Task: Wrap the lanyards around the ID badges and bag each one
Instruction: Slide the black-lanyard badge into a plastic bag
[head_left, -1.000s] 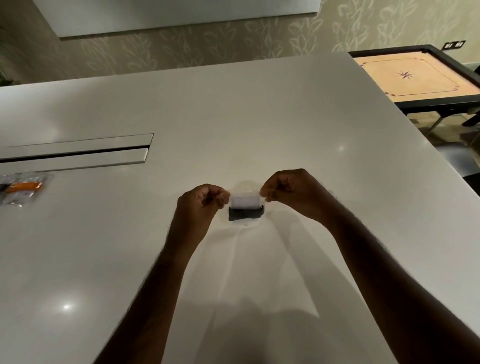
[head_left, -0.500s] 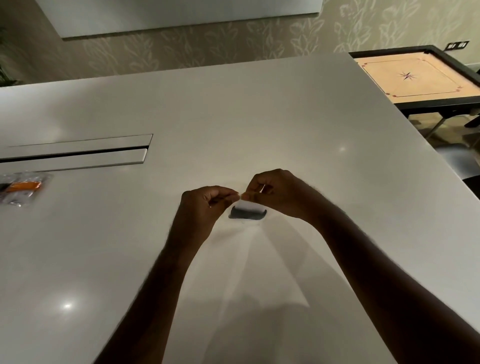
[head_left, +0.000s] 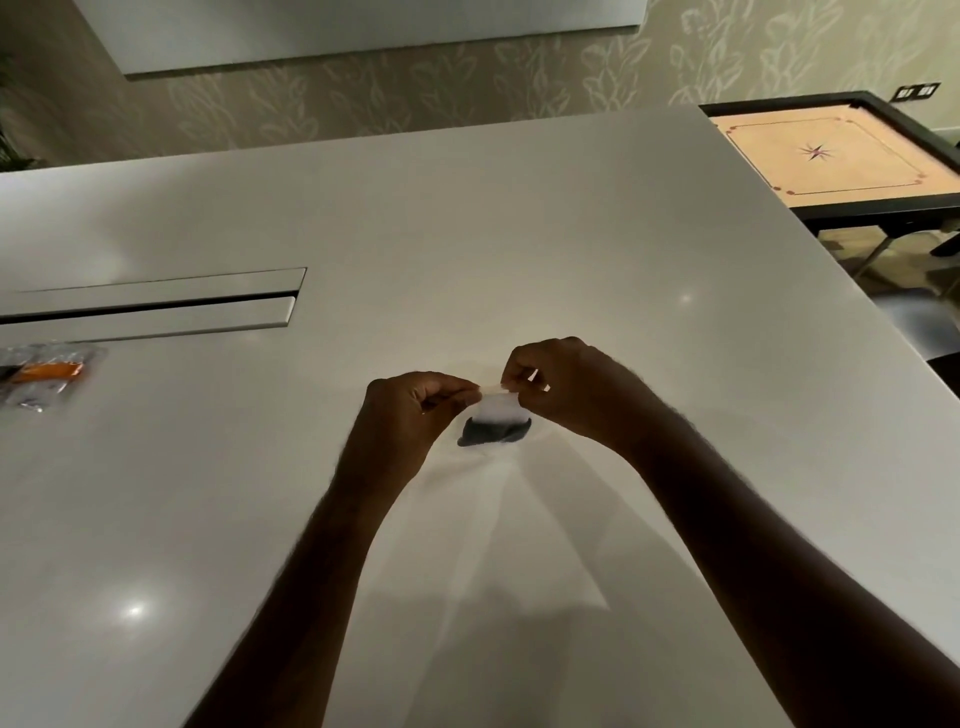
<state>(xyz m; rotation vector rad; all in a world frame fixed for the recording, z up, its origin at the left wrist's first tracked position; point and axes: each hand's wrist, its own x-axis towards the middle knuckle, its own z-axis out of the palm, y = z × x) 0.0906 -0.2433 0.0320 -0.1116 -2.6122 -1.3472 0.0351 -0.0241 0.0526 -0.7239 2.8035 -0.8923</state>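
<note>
Small clear plastic bag (head_left: 497, 410), dark lanyard-wrapped badge (head_left: 493, 432) apparently inside: held at table centre, top edge pinched by left hand (head_left: 410, 410) and right hand (head_left: 566, 387); sealing judged pending. Bagged orange-lanyard badges (head_left: 44, 376) lie at nine o'clock on the white table (head_left: 467, 234).

since a second ago the left hand (head_left: 415, 410) and right hand (head_left: 566, 389) have drawn close together, both pinching the top edge of the clear bag (head_left: 497, 410), which now hangs narrower, its dark bundle (head_left: 491, 434) bunched at the bottom.
</note>
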